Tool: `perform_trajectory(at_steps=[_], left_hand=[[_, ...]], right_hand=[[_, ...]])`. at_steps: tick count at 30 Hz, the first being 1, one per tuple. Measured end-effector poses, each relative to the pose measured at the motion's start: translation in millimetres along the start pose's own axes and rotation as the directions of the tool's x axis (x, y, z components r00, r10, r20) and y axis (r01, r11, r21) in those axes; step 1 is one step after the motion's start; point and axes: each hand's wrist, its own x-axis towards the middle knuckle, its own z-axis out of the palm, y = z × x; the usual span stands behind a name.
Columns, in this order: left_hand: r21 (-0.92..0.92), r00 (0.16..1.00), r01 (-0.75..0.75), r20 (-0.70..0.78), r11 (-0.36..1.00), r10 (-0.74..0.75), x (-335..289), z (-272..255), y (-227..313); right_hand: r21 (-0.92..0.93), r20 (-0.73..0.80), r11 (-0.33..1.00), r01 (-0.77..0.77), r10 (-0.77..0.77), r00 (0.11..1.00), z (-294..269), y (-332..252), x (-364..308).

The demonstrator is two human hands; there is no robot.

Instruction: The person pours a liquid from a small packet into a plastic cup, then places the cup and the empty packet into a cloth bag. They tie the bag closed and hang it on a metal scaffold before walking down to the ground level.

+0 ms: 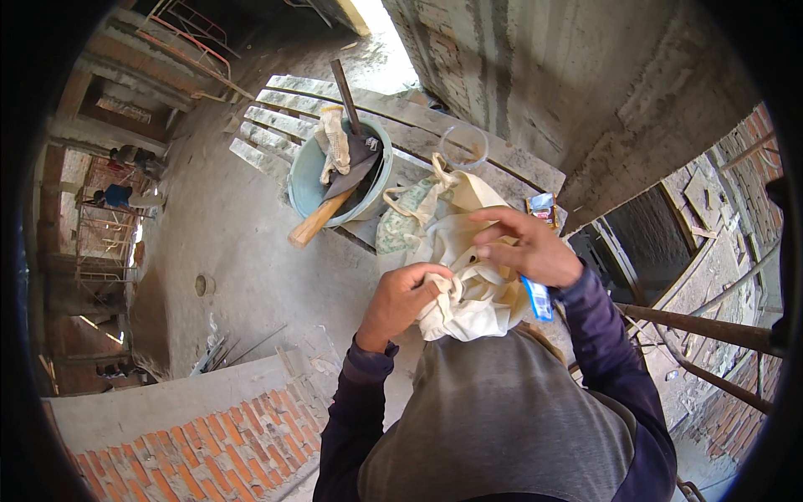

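A cream cloth bag hangs in front of my chest, above wooden planks. My left hand grips a bunched fold of the bag at its lower left. My right hand rests on the bag's upper right side, fingers spread over the cloth, with a small blue and white packet sticking down from under the palm. A second, patterned cloth piece lies just left of the bag.
A teal bucket on the planks holds a wooden-handled tool, a dark rod and a cloth glove. A clear plastic tub and a small packet lie beyond the bag. Brick wall below left, metal scaffold pipes at right, people far down left.
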Motion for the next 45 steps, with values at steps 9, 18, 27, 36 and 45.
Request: perform_trajectory(at_steps=[9,18,27,36,45], left_hand=[[-0.736,0.996,0.045,-0.020,0.675,-0.088,2.5,10.5,-27.7],[-0.778,0.985,0.056,-0.061,0.626,-0.164,0.6,17.6,-27.4],[-0.719,0.757,-0.064,-0.487,0.692,-0.436,9.0,-61.2,-130.3],[-0.661,0.728,-0.153,-0.578,0.735,-0.368,-3.9,-55.5,-98.7],[0.124,0.878,-0.297,-0.355,0.947,0.322,9.8,42.0,20.9]], right_hand=[[0.094,0.113,0.990,-0.106,0.095,0.989,36.0,29.4,-23.2],[0.078,0.119,0.995,-0.070,0.060,0.991,32.3,25.7,-19.1],[-0.465,-0.276,0.859,-0.216,0.091,0.957,-75.5,95.1,-102.3],[-0.034,-0.457,0.952,-0.305,0.257,0.852,-76.7,80.4,-122.3],[-0.046,0.016,0.970,0.240,-0.240,0.971,25.7,4.6,-26.2]])
